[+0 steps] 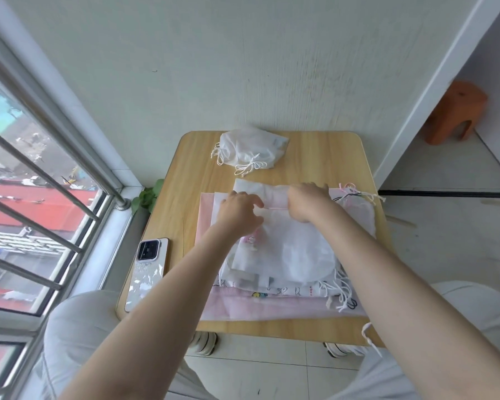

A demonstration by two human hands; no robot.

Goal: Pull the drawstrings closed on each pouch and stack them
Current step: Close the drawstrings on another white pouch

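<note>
**Sheer white pouch being cinched on the pile**

White mesh fabric is being worked at the middle of the desk point(185, 168): a translucent top pouch point(286, 243) lies on a flat pile of unclosed pouches point(272, 304) that spreads from mid-desk to the near edge. The pouch mouth is gathered under the right hand point(308, 202), whose fingers are curled over the bunched hem. A thin pink drawstring point(276, 208) is seen stretched taut between the hands; it is pinched by the left hand point(240, 209) and drawn leftward. Exact fingertip contact is partly hidden by the knuckles.

Step in hand, as judged: closing of the top pouch, mouth not yet fully drawn. The next move is judged to call for a longer pull on the cord while the hem is held back, then transfer to the finished stack point(251, 150), which sits near the far edge, left of centre, white cords trailing toward the viewer. Most of the task looks left to do, given the depth of the pile.

Loose cord ends point(355, 194) are bunched toward the right edge; more hang at the near right corner.

Writing: none readable. Small printed cartoon figures are visible on a lower pouch near the front; text, if any, is too small. A phone point(146, 272) lies by the left edge, back up, no brand legible.
</note>
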